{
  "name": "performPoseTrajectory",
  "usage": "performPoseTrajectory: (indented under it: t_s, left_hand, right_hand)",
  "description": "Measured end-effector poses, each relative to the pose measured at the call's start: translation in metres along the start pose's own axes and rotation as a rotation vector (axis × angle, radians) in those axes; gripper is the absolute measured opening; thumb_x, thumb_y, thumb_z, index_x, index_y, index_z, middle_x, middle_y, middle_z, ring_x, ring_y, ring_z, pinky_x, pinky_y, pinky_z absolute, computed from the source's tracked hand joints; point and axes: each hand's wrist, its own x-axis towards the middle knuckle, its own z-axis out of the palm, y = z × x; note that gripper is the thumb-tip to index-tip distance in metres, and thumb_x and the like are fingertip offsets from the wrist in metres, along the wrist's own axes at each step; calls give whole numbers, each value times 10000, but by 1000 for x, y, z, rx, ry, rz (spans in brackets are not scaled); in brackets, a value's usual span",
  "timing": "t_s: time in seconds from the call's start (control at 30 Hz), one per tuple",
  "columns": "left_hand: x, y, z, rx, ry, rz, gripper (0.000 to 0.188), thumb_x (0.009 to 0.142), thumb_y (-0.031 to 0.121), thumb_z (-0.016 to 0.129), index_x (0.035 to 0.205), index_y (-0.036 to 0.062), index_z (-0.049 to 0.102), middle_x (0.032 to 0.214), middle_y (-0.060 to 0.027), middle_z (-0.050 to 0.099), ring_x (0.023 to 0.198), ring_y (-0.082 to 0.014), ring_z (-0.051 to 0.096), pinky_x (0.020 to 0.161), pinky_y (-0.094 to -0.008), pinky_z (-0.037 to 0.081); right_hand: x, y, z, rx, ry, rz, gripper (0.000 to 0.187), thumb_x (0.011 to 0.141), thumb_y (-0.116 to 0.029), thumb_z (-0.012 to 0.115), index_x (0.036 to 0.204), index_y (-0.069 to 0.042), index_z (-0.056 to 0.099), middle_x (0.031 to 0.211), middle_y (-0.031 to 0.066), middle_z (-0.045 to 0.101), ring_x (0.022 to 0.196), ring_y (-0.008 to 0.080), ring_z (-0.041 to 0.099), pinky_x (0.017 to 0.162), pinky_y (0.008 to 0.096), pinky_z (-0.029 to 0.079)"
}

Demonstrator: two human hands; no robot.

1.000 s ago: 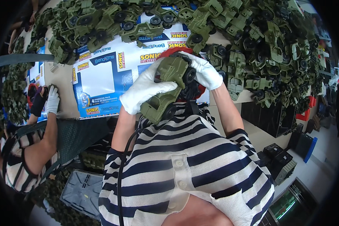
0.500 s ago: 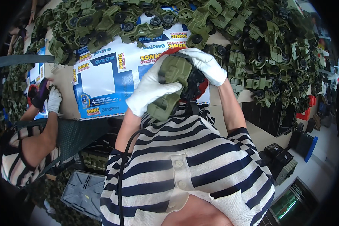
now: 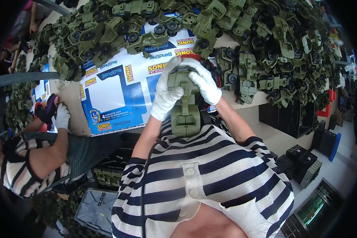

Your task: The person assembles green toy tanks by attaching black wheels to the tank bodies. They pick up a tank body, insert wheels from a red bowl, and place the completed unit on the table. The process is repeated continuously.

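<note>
An olive-green toy military truck [image 3: 185, 115] is held between both my white-gloved hands, close to my chest, with its length pointing toward me. My left hand [image 3: 166, 95] wraps its left side, the thumb lying across the body. Along the far end and right side curl the fingers of my right hand [image 3: 204, 81]. The truck's far end is partly hidden by the gloves. Just beyond the hands shows a strip of something red [image 3: 193, 57], mostly covered. Under my hands lies a blue and white printed sheet [image 3: 144, 85] on the table.
Several green toy trucks [image 3: 281, 43] are heaped along the table's far side and right. At left a co-worker's gloved hand [image 3: 62, 116] works by a dark purple item. A black crate [image 3: 287, 119] stands below the table at right, a grey bin [image 3: 97, 210] at lower left.
The toy truck has turned from a slant to nearly straight toward me. My right hand has moved left and down, nearer my left hand. The view has shifted slightly.
</note>
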Motion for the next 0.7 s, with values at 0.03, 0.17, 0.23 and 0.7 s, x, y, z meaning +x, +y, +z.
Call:
performPoseTrajectory:
  t_s: [0.03, 0.17, 0.23, 0.7]
  left_hand:
    - [-1, -3, -2, 42, 10, -7, 947, 788, 528, 766, 1465, 5, 360, 1371, -108, 496, 1266, -207, 476, 1069, -348, 380]
    - [-5, -6, -2, 295, 54, 83, 758, 836, 552, 700, 1324, 6, 503, 1234, -109, 582, 1145, -237, 571, 999, -347, 428]
    - [-4, -6, -2, 393, 65, 93, 668, 858, 519, 687, 1266, 12, 536, 1174, -118, 600, 1096, -250, 597, 962, -347, 449]
    - [50, 9, 60, 841, 66, 298, 557, 1011, 351, 492, 1398, -36, 392, 1385, -198, 458, 1217, -316, 502, 1034, -405, 399]
  right_hand:
    - [2, 1, -2, -168, 22, -109, 434, 883, -133, 557, 1300, -18, 530, 1297, 155, 541, 1216, 307, 529, 1060, 371, 390]
    - [-17, -21, 19, -144, 174, -3, 547, 731, -121, 670, 1252, -12, 544, 1246, 199, 560, 1147, 343, 575, 991, 398, 451]
    - [-19, -11, 25, -119, 241, -17, 518, 731, -115, 679, 1222, -9, 554, 1188, 192, 597, 1101, 334, 602, 963, 394, 467]
    - [-95, -45, -16, 920, 213, 488, 844, 829, -159, 753, 1529, -103, 285, 1517, 95, 342, 1403, 203, 319, 1122, 352, 318]
